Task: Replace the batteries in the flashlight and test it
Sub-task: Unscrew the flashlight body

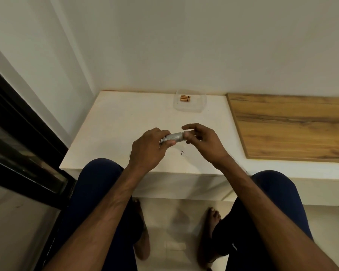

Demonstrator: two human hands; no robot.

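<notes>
i see left hand (149, 147) wrapped round flashlight (173, 137) at centre; right hand (205, 142) at its 3 o'clock end, pinch unclear. batteries (185, 98) in tray (196, 110) at 12 o'clock; swap, test pending, i judge

- The flashlight (173, 137), a short silver cylinder with a knurled barrel, is held roughly level above the white table (125, 124). Its left end is gripped by the left hand (149, 149) and its right end pinched by the right hand (204, 143).
- The batteries (185, 98), copper-coloured with black ends, are laid side by side in a clear plastic container (196, 108) at the table's far edge.
</notes>
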